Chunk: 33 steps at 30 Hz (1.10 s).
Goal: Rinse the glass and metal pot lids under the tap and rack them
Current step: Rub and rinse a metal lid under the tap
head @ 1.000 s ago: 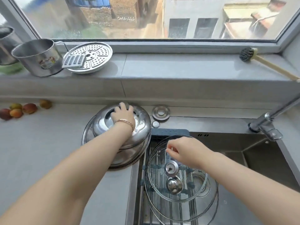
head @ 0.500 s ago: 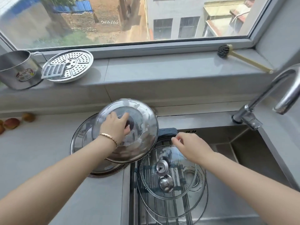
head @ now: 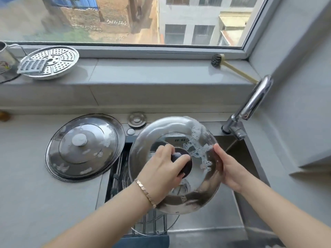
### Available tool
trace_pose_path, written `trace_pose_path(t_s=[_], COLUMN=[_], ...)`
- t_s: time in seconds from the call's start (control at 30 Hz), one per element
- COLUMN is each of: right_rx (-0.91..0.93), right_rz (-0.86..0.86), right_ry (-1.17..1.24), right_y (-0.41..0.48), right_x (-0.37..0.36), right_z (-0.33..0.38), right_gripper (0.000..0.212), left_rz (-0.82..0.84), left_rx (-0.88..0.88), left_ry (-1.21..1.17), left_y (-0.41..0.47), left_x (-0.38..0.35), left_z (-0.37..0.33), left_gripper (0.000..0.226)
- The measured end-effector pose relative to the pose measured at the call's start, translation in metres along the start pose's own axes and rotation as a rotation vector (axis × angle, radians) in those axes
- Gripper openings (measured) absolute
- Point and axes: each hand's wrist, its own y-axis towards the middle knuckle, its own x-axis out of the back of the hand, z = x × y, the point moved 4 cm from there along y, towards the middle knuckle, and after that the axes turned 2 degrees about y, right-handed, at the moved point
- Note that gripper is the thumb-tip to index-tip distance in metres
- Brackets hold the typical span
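A soapy domed metal lid (head: 161,133) hangs over the sink. My left hand (head: 161,169) grips its dark knob (head: 186,167). My right hand (head: 227,165) holds the lid's right rim, fingers behind it and thumb on the front. Below the lid, glass lids (head: 152,222) lie on the wire rack (head: 116,178) across the sink's left part, mostly hidden. Another flat metal lid (head: 84,147) with foam patches lies on the counter to the left. The tap (head: 254,101) stands at the right, no water visible.
The steel sink (head: 238,203) lies under the lid. A small metal ring cap (head: 137,119) sits behind the sink. On the windowsill are a steamer plate with a grater (head: 50,62), a steel mug (head: 5,58) and a brush (head: 231,66). A grey wall corner (head: 304,122) stands right.
My left hand has lifted the domed lid off the stack and carried it right over the sink. My right hand left the glass lids and took the domed lid's right rim.
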Motion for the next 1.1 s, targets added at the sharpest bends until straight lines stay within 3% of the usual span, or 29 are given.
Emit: trace_pose_path(t_s=[0.1, 0.2, 0.27, 0.33, 0.4, 0.47, 0.57, 0.7, 0.83, 0.93, 1.1], right_rx=[0.014, -0.019, 0.002, 0.006, -0.007, -0.028, -0.086, -0.162, -0.014, 0.011, -0.084], right_rz=[0.008, -0.024, -0.027, -0.005, 0.024, 0.055, 0.065, -0.141, -0.403, -0.414, -0.469], right_ry=[0.066, 0.139, 0.185, 0.232, 0.26, 0.247, 0.16, -0.185, -0.349, -0.44, -0.556], right_y=[-0.006, -0.01, -0.014, -0.016, -0.018, -0.018, -0.012, 0.011, 0.046, 0.07, 0.093], right_x=[0.037, 0.068, 0.085, 0.098, 0.108, 0.115, 0.126, 0.139, 0.141, 0.135, 0.141], right_z=[0.002, 0.005, 0.009, 0.012, 0.015, 0.018, 0.016, 0.016, 0.039, 0.06, 0.067], right_gripper=[0.089, 0.076, 0.077, 0.081, 0.075, 0.074, 0.071, 0.061, 0.063, 0.054, 0.029], left_rz=[0.059, 0.152, 0.072, 0.1, 0.18, 0.192, 0.036, -0.067, -0.165, -0.238, -0.26], left_rx=[0.063, 0.439, 0.786, 1.229, 1.434, 1.473, 1.524, 1.665, 1.656, 1.62, 1.585], left_ry=[-0.056, -0.34, -0.514, -0.893, -1.445, -1.68, -1.757, -1.617, -1.433, -1.358, -1.349], left_y=[0.01, 0.013, 0.005, -0.002, -0.003, 0.0, 0.003, 0.002, 0.009, 0.017, 0.027], left_x=[-0.013, -0.021, -0.03, -0.039, -0.05, -0.054, -0.066, -0.075, -0.074, -0.072, -0.075], left_z=[-0.018, -0.018, -0.003, 0.001, -0.016, -0.035, -0.043, -0.042, -0.037, -0.034, -0.029], left_gripper=[0.042, 0.067, 0.078, 0.091, 0.083, 0.052, 0.026, 0.036, 0.038, 0.022, 0.015])
